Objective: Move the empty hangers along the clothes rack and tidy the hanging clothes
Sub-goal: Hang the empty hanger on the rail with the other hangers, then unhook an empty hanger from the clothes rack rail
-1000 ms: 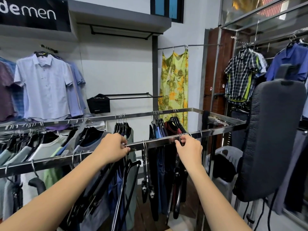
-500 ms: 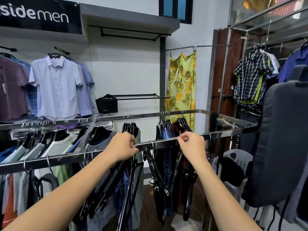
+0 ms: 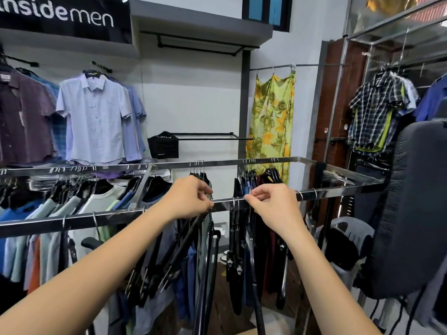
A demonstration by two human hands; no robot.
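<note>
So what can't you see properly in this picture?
All in the head view:
- The hooks the left hand and right hand pinch on the near rail: fingers cover them.
- The sign: its start is cut off by the left edge.
- The chair: partly hidden behind the grey padded board.

head-level view, close over rack (image 3: 121, 217)

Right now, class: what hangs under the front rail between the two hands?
Under the front rail, between the left hand and right hand, black clip hangers hang from wire hooks. Dark garments behind them are partly covered.
</note>
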